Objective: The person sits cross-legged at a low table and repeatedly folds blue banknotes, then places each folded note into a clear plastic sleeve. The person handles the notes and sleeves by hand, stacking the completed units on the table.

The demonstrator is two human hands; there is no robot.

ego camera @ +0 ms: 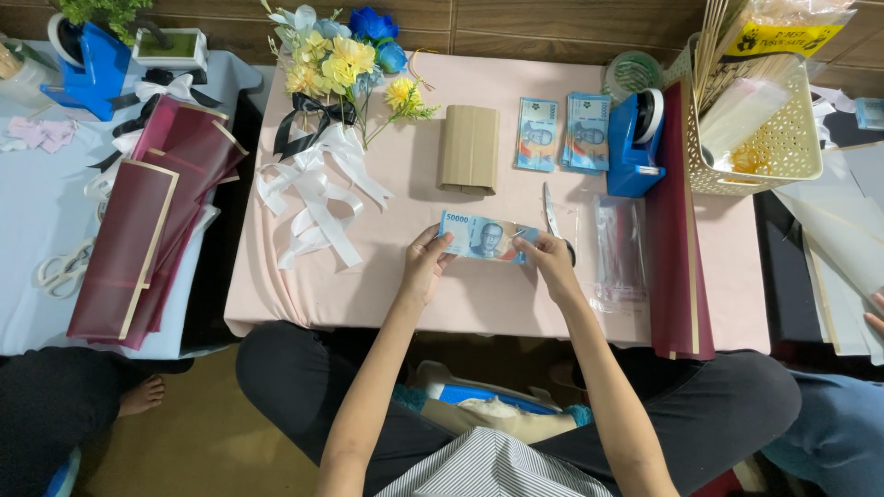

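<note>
A blue banknote [483, 237] is held flat just above the pink table [405, 276], one end in each hand. My left hand [425, 265] pinches its left end and my right hand [551, 260] pinches its right end. More blue banknotes [537, 134] lie in two small stacks further back, the second stack [587, 131] to the right. Scissors [552, 217] lie just beyond my right hand.
A tan folded card [469, 147], artificial flowers [343, 57], white and black ribbons [318, 198], a blue tape dispenser [635, 143], clear plastic sleeves [619, 248], dark red paper [680, 230] and a cream basket [783, 138] share the table. Dark red sheets [147, 230] lie on the left table.
</note>
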